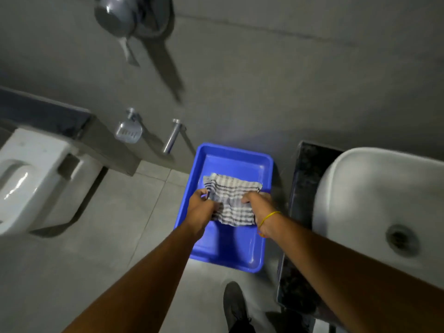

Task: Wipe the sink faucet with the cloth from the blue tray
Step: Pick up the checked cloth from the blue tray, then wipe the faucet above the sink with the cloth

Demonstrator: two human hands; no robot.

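A blue tray [240, 159] lies on the floor by the wall, left of the sink counter. Over it hangs a grey-and-white checked cloth [231, 200], spread between both hands. My left hand [200, 207] grips the cloth's left edge. My right hand [260, 211], with a yellow band at the wrist, grips its right edge. A white sink basin [365, 195] with a metal drain [402, 240] sits at the right. The sink faucet is out of view.
A white toilet [31, 179] stands at the left. On the grey wall are a soap holder [128, 132], a metal roll bar [171, 138] and a chrome shower fitting [117, 18]. The dark stone counter edge [300, 200] borders the tray. My shoe [234, 306] is below.
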